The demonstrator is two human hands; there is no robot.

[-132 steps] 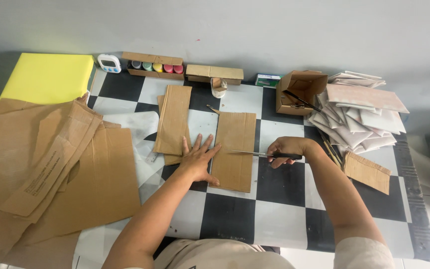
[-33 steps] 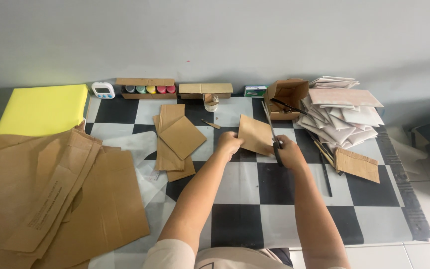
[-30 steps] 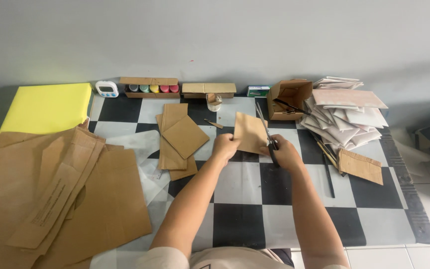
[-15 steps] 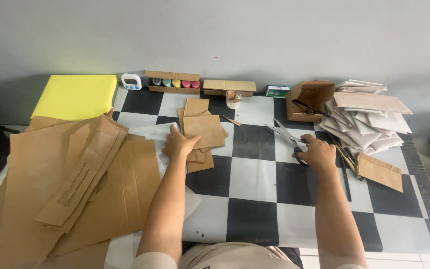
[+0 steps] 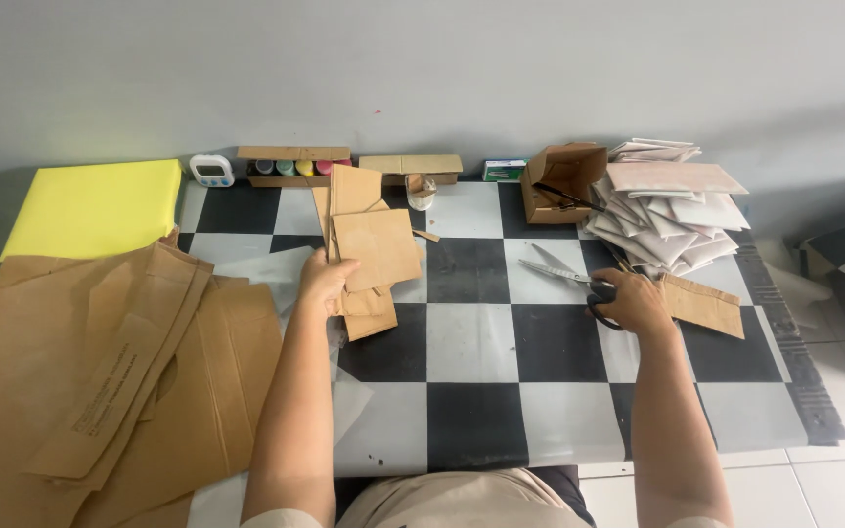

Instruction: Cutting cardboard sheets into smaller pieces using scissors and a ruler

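Head: left hand (image 5: 323, 284) on flat brown cardboard piece (image 5: 377, 248).

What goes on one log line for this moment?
left hand: on cut brown paper piece | right hand: holding scissors on checkered table

The table (image 5: 481, 342) wears a black-and-white checkered cover. Left of its checks lie plain brown cardboard sheets (image 5: 100, 372), with a bright yellow pad (image 5: 90, 205) above them. At its right edge sit pale whitish envelopes (image 5: 672, 200); the scissors (image 5: 579, 279) are silver-bladed, black-handled.
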